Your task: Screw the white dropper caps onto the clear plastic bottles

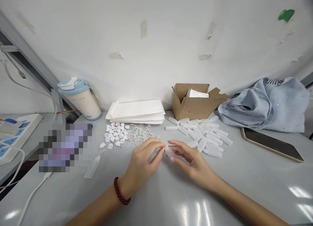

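My right hand (194,161) holds a small translucent plastic tube (170,152) between thumb and fingers. At the tube's upper end, my left hand (146,159) is closed in a pinch; whatever lies between those fingertips is hidden. Just beyond the hands lies a heap of similar translucent tubes (199,131). Small white caps (114,134) are spread left of a pile of short pale cords (139,134). A tube with a cap and a cord on it (93,167) lies by itself left of my left hand.
White envelopes (137,111) are stacked against the wall beside an open cardboard box (195,107). A cup (83,100) and a phone with a blurred screen (66,148) are at left. At right are a blue cloth bag (278,105), another phone (272,144); a power strip (19,134) is far left.
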Action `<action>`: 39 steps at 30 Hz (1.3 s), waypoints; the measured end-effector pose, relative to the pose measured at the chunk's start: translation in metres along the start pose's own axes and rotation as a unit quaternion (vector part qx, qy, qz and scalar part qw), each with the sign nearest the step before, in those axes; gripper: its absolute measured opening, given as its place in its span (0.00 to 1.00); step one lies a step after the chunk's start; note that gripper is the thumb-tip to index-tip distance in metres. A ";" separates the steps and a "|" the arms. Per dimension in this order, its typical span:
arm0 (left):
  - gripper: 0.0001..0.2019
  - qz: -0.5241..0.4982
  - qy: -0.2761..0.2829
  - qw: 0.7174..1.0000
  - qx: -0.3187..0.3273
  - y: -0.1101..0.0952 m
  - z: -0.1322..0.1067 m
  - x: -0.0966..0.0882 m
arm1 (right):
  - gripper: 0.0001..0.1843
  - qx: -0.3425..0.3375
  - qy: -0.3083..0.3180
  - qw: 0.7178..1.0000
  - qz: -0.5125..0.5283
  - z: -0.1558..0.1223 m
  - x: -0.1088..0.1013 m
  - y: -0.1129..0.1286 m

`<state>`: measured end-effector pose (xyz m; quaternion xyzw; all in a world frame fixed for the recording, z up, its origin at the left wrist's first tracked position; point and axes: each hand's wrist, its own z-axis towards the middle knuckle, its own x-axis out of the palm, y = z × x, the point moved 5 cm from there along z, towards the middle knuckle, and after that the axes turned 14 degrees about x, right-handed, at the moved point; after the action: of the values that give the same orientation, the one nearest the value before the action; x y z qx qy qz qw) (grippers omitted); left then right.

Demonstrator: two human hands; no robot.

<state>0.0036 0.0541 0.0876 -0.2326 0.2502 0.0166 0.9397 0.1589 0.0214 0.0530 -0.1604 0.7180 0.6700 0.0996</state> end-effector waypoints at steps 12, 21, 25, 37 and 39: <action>0.14 0.030 0.040 0.997 0.056 -0.002 -0.005 0.005 | 0.16 -0.008 -0.023 1.000 -0.009 0.000 0.000 0.000; 0.21 0.038 0.079 0.993 0.076 -0.002 -0.014 0.013 | 0.16 0.069 0.053 0.980 0.178 0.001 0.002 0.004; 0.20 0.032 0.076 0.994 0.077 -0.003 -0.012 0.013 | 0.17 0.110 0.071 0.959 0.250 0.004 0.003 0.002; 0.02 -0.119 0.022 0.973 -0.195 0.015 -0.013 0.015 | 0.21 0.053 -0.056 0.992 0.098 0.004 0.000 -0.007; 0.04 -0.167 0.034 0.947 -0.274 0.021 -0.016 0.017 | 0.20 0.032 -0.069 0.995 0.065 0.002 0.001 -0.006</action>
<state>0.0083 0.0643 0.0586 -0.5198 0.2249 -0.0810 0.8202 0.1599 0.0231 0.0471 -0.0639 0.7391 0.6615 0.1099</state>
